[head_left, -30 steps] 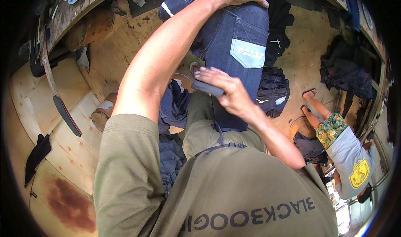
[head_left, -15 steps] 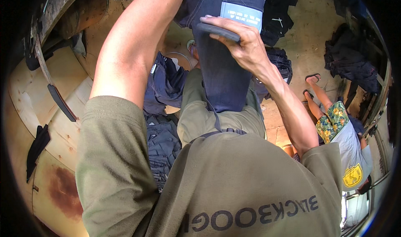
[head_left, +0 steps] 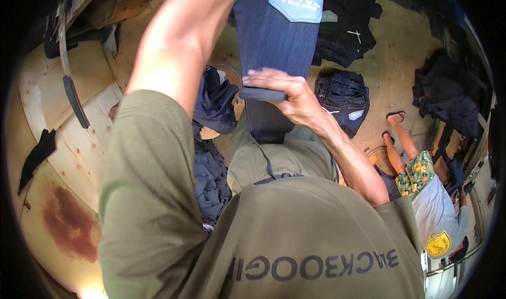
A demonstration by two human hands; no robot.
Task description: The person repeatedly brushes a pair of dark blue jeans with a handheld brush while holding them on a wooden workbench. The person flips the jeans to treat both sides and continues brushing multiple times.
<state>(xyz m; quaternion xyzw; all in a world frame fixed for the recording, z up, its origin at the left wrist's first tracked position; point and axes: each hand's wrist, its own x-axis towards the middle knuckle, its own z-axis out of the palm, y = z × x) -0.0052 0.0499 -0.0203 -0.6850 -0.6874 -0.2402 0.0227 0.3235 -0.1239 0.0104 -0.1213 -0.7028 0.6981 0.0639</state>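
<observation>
A long piece of dark blue denim, apparently jeans [head_left: 276,41], stretches from the top edge down to my lap. A light blue patch [head_left: 296,3] with white print sits on its upper part. My right hand [head_left: 287,93] grips a dark flat block [head_left: 262,94] against the lower part of the denim, fingers laid along its far side. The block's underside is hidden. My left arm [head_left: 176,51] reaches up past the top edge, so the left hand is out of sight.
Folded jeans [head_left: 342,96] and dark garments [head_left: 348,30] lie on the floor to the right. A denim heap [head_left: 215,101] and a dark cloth pile [head_left: 210,172] are at the left of my legs. Another person [head_left: 435,209] in flowered shorts is at the right.
My right hand has slid the dark block down the denim toward my lap, away from the light blue patch. The whole view has shifted slightly.
</observation>
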